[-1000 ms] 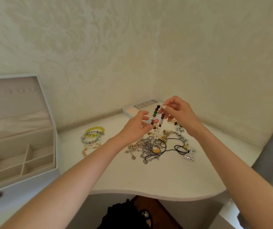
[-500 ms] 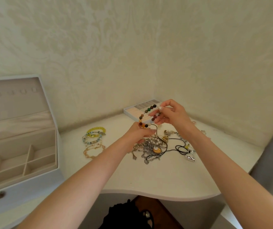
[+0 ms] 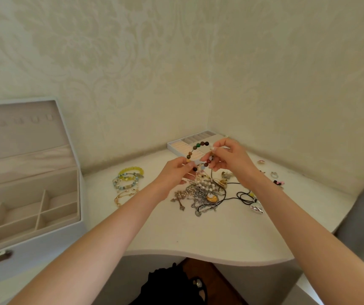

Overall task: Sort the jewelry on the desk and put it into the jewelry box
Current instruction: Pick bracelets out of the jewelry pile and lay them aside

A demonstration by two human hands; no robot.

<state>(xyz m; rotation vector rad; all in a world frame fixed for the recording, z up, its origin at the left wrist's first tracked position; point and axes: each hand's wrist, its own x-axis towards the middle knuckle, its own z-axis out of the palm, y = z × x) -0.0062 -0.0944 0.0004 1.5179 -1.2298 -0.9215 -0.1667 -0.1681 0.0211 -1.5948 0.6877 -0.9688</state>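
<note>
Both hands hold a bracelet of brown, green and amber beads [image 3: 195, 149] above the desk. My left hand [image 3: 174, 175] pinches its lower end and my right hand [image 3: 227, 159] pinches the other end. Under them lies a tangled pile of silver chains, pearls and black cords [image 3: 203, 192]. A group of yellow, blue and gold bracelets [image 3: 128, 181] lies to the left. The open white jewelry box [image 3: 29, 208] with empty dividers stands at the far left.
A ring tray insert [image 3: 187, 144] sits in the corner behind my hands. A silver heart pendant [image 3: 257, 208] and small rings [image 3: 274, 174] lie on the right of the white desk [image 3: 220, 236]. Walls close the back and right.
The beaded bracelet has been spread from a hanging bunch into an arc between my hands. My left hand shifted slightly left and down along it.
</note>
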